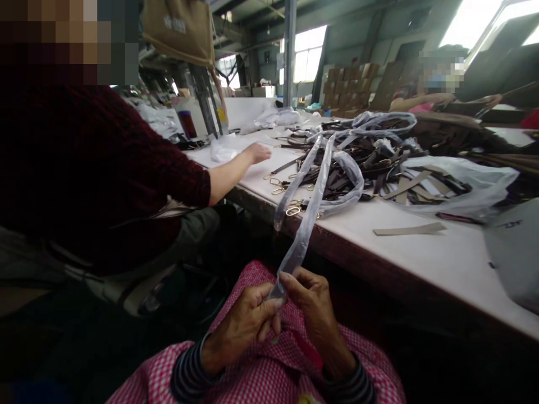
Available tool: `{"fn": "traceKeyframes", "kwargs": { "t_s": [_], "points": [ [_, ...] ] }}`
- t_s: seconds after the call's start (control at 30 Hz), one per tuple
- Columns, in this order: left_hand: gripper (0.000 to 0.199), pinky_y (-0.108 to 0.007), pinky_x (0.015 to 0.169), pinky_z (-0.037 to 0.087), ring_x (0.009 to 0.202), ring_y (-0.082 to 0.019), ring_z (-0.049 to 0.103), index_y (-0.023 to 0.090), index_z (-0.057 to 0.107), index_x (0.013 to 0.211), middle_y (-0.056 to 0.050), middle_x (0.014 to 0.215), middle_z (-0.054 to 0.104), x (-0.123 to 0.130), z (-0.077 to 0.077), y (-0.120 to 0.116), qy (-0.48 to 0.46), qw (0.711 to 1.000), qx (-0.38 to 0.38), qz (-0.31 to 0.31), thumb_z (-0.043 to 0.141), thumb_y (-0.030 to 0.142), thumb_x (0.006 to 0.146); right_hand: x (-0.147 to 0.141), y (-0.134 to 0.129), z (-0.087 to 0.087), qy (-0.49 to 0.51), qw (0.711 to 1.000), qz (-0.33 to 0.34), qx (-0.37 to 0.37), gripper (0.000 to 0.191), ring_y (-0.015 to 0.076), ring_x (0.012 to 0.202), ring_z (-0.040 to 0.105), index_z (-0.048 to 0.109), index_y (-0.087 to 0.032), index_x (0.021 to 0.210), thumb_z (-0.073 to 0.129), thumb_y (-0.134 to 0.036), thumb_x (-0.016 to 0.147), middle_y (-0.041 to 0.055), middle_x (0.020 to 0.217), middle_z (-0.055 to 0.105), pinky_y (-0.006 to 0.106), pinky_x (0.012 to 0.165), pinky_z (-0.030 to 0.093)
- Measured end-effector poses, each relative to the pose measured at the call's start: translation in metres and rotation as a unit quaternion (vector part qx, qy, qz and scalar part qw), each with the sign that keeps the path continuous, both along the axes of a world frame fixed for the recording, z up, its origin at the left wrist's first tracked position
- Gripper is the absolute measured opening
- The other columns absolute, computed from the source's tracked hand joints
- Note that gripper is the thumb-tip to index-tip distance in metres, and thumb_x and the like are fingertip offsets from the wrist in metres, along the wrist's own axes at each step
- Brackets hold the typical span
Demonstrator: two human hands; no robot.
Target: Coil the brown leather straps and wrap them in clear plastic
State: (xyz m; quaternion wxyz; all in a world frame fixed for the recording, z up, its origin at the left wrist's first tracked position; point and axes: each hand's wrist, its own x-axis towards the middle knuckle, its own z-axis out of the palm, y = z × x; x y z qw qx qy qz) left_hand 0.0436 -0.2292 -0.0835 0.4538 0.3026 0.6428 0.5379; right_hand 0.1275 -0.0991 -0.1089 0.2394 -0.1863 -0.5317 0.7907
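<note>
Two-handed, pinches the lower end of a long translucent plastic sleeve [310, 221] in a narrow grip, with left hand [246, 318] beside right hand [315, 306], above checked cloth [295, 359] — leading up across the worktop [404, 247] edge to dark straps [370, 165], right of a co-worker's hand [257, 152]

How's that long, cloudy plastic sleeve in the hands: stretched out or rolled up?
Stretched out: the sleeve runs from the left hand and right hand up over the white table to the dark strap pile.
</note>
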Motion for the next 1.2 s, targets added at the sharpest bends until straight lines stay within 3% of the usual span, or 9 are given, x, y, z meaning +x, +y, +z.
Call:
{"fn": "traceKeyframes", "kwargs": {
  "t_s": [0.27, 0.6, 0.7, 0.83, 0.9, 0.97, 1.03, 1.13, 1.2],
  "points": [
    [0.034, -0.020, 0.041, 0.028, 0.039, -0.007, 0.044, 0.016, 0.061, 0.096, -0.001, 0.061, 0.068, 0.001, -0.009, -0.003, -0.019, 0.999, 0.014, 0.049, 0.063, 0.049, 0.094, 0.003, -0.008, -0.003, -0.017, 0.999, -0.012, 0.025, 0.030, 0.0128, 0.063, 0.047, 0.066, -0.017, 0.065, 0.077, -0.038, 0.083, -0.0015, 0.065, 0.058, 0.027, 0.063, 0.040],
    [0.042, -0.025, 0.063, 0.049, 0.061, -0.015, 0.066, 0.015, 0.067, 0.081, -0.003, 0.072, 0.070, -0.006, -0.008, -0.025, 0.025, 1.000, 0.003, -0.006, 0.057, 0.051, 0.100, 0.010, 0.000, -0.005, -0.048, 0.997, -0.060, 0.008, 0.036, 0.0104, 0.057, 0.034, 0.060, -0.018, 0.064, 0.080, -0.041, 0.083, -0.0038, 0.062, 0.047, 0.025, 0.051, 0.028],
    [0.042, -0.027, 0.076, 0.051, 0.079, -0.018, 0.069, 0.014, 0.074, 0.091, -0.007, 0.086, 0.074, -0.010, -0.009, -0.033, 0.028, 0.999, -0.007, -0.029, 0.053, 0.049, 0.102, 0.011, 0.004, -0.009, -0.040, 0.997, -0.072, -0.009, 0.032, 0.0103, 0.059, 0.037, 0.063, -0.018, 0.067, 0.082, -0.040, 0.082, -0.0036, 0.064, 0.049, 0.025, 0.054, 0.032],
    [0.034, -0.030, 0.096, 0.048, 0.110, -0.021, 0.066, 0.018, 0.072, 0.115, -0.008, 0.115, 0.074, -0.018, -0.002, -0.022, 0.008, 0.999, 0.032, 0.016, 0.063, 0.046, 0.098, 0.011, 0.005, -0.009, -0.039, 0.997, -0.067, -0.017, 0.029, 0.0104, 0.058, 0.041, 0.068, -0.016, 0.069, 0.082, -0.039, 0.081, -0.0024, 0.063, 0.053, 0.025, 0.054, 0.034],
    [0.034, -0.029, 0.090, 0.051, 0.102, -0.020, 0.068, 0.018, 0.071, 0.112, -0.008, 0.111, 0.073, -0.016, -0.001, -0.008, -0.023, 0.998, 0.053, 0.011, 0.069, 0.047, 0.094, 0.011, 0.002, -0.008, -0.038, 0.998, -0.055, -0.008, 0.028, 0.0114, 0.058, 0.045, 0.070, -0.016, 0.070, 0.081, -0.039, 0.083, -0.0013, 0.064, 0.057, 0.025, 0.055, 0.037],
    [0.035, -0.026, 0.070, 0.051, 0.073, -0.015, 0.066, 0.016, 0.069, 0.096, -0.005, 0.087, 0.072, -0.010, -0.005, 0.005, -0.069, 0.996, 0.051, -0.018, 0.067, 0.051, 0.093, 0.011, -0.001, -0.006, -0.036, 0.998, -0.043, 0.012, 0.029, 0.0121, 0.057, 0.046, 0.069, -0.017, 0.068, 0.079, -0.040, 0.084, -0.0011, 0.062, 0.057, 0.026, 0.055, 0.039],
    [0.039, -0.023, 0.052, 0.041, 0.049, -0.010, 0.048, 0.016, 0.064, 0.086, 0.002, 0.063, 0.058, -0.004, -0.011, 0.011, -0.109, 0.993, 0.041, -0.019, 0.064, 0.055, 0.094, 0.013, -0.001, -0.005, -0.036, 0.998, -0.035, 0.045, 0.035, 0.0123, 0.055, 0.046, 0.065, -0.017, 0.062, 0.077, -0.041, 0.085, -0.0016, 0.059, 0.055, 0.026, 0.054, 0.039],
    [0.041, -0.021, 0.048, 0.028, 0.049, -0.007, 0.033, 0.017, 0.060, 0.081, 0.006, 0.059, 0.045, -0.002, -0.019, 0.005, -0.108, 0.993, 0.037, 0.017, 0.066, 0.056, 0.092, 0.016, 0.007, -0.007, -0.047, 0.989, -0.064, 0.124, 0.035, 0.0141, 0.059, 0.051, 0.065, -0.018, 0.065, 0.073, -0.042, 0.089, -0.0008, 0.062, 0.057, 0.026, 0.057, 0.045],
    [0.043, -0.021, 0.048, 0.022, 0.053, -0.007, 0.030, 0.017, 0.060, 0.080, 0.006, 0.063, 0.042, -0.005, -0.022, -0.005, -0.100, 0.994, 0.029, 0.029, 0.070, 0.058, 0.090, 0.018, 0.016, -0.011, -0.046, 0.967, -0.126, 0.218, 0.021, 0.0171, 0.069, 0.059, 0.072, -0.020, 0.087, 0.067, -0.039, 0.094, 0.0015, 0.077, 0.065, 0.029, 0.065, 0.052]
  ]
}}
